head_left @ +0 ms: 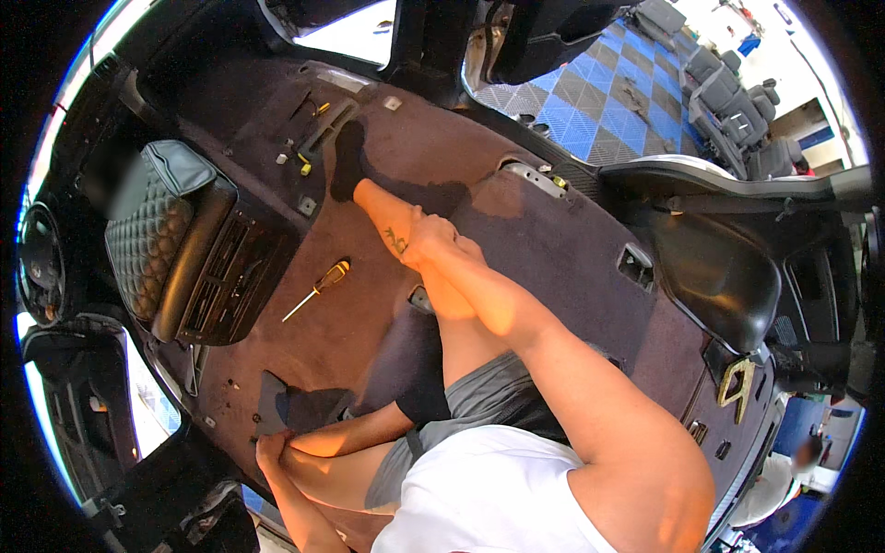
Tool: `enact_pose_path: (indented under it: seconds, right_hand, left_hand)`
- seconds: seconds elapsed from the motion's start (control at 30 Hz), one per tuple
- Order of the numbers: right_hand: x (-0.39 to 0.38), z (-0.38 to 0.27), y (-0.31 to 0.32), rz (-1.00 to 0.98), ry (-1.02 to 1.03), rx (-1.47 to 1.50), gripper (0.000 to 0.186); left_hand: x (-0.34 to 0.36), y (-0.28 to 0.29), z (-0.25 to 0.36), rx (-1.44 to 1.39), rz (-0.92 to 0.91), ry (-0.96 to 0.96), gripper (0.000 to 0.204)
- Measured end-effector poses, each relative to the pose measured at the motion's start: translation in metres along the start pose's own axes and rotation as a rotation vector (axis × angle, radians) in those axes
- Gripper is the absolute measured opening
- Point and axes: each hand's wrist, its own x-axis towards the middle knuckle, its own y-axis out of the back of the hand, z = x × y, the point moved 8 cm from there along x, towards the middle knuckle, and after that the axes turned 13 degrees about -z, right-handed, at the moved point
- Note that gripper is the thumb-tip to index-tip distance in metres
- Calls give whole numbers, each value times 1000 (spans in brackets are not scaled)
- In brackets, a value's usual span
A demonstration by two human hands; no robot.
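I sit on the brown carpeted floor [369, 355] of a vehicle. My right hand [435, 238] is closed around the shin of my outstretched leg [383, 217], which ends in a dark sock. Low on the left, beside my bent leg, my left hand [270, 449] has its fingers closed at the lower end of a flat dark grey piece [271, 404]. Its fingertips are partly hidden. Between the leg and the front seat, a screwdriver [318, 288] with a yellow and black handle lies loose on the carpet, touched by neither hand.
A quilted seat [152, 249] stands at the left, by a steering wheel [41, 253]. Yellow connectors [305, 170] stick up from the carpet. Metal brackets [535, 178] are set into the floor. Removed seats [733, 101] stand outside on blue and grey tiles. Another person [765, 488] is at lower right.
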Motion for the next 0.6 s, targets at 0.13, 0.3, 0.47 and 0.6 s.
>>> enact_pose_path:
  seconds: [0.13, 0.3, 0.47, 0.6]
  right_hand:
    - [8, -9, -1, -35, 64, 55, 120]
    - [42, -20, 5, -12, 192, -14, 121]
    - [55, -3, 2, 61, 284, -58, 121]
    - [71, 7, 1, 67, 247, -42, 122]
  left_hand:
    - [-35, 32, 2, -472, 39, 332, 44]
    - [-86, 88, 43, -651, 108, 638, 58]
    - [-147, 85, 47, -1008, 818, 744, 47]
    - [-203, 1, 66, -1389, 1379, 753, 35]
